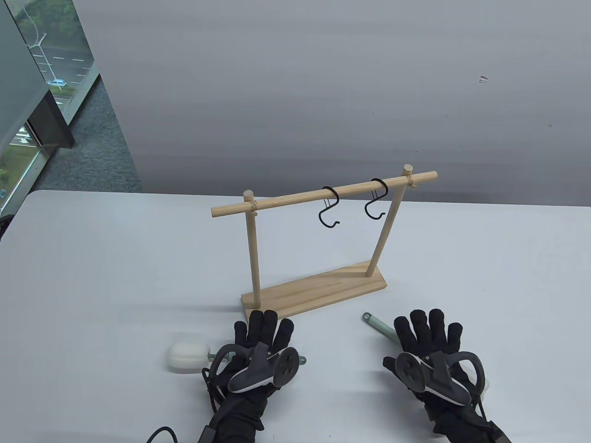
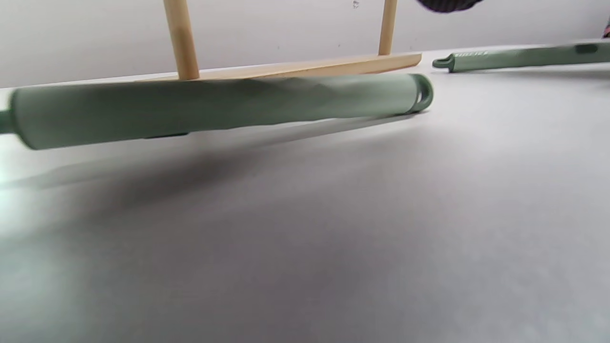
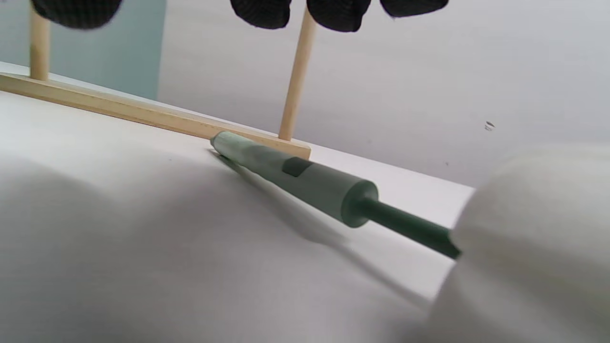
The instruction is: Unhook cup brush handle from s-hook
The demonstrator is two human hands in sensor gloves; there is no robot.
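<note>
Two black S-hooks (image 1: pixel 329 207) (image 1: pixel 376 200) hang bare on the rail of a wooden rack (image 1: pixel 318 286). Two green-handled cup brushes lie on the table. The left brush has its white sponge head (image 1: pixel 187 356) at the left and its handle (image 2: pixel 214 109) under my left hand (image 1: pixel 261 350). The right brush handle (image 1: pixel 381 326) (image 3: pixel 295 176) runs under my right hand (image 1: pixel 431 353), and its sponge head (image 3: pixel 529 247) fills the right wrist view's right side. Both hands lie flat, fingers spread, above the handles; the wrist views show no grip.
The rack's wooden base (image 2: pixel 310 69) stands just beyond both hands. A grey wall (image 1: pixel 323 92) rises behind the table's far edge. A window and floor show at the far left (image 1: pixel 41 115).
</note>
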